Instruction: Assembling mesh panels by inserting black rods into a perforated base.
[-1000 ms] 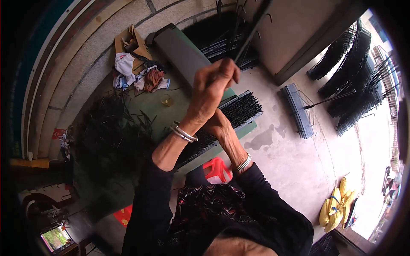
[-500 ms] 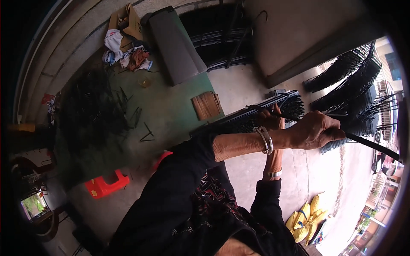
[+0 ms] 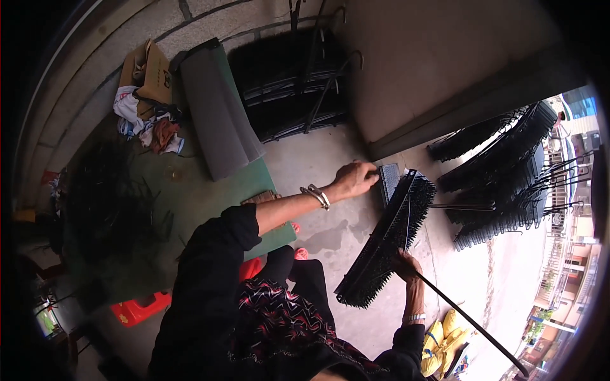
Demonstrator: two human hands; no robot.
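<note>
A long black rack (image 3: 375,254) bristling with rows of short black pieces stands slanted in front of me, to the right of my lap. My right hand (image 3: 406,265) is closed on it near its lower right side, where a long black rod (image 3: 473,324) runs down to the right. Exactly which part the fingers grip is partly hidden. My left hand (image 3: 353,180), a metal bangle at its wrist, reaches forward with loosely bent fingers and nothing visible in them. It is near a grey perforated block (image 3: 389,181) beyond the rack's upper end.
On the left, a green table (image 3: 210,209) bears a heap of thin black pieces (image 3: 114,209), a grey padded slab (image 3: 219,114) and a cardboard box (image 3: 146,73) with cloths. More black racks (image 3: 508,178) stand at right. A red stool (image 3: 143,309) and yellow sacks (image 3: 441,346) flank me.
My left hand has let go of the rod and moved left. The rack has swung from lying crosswise to a steeper slant; its rod now points down to the right. My view has turned too.
</note>
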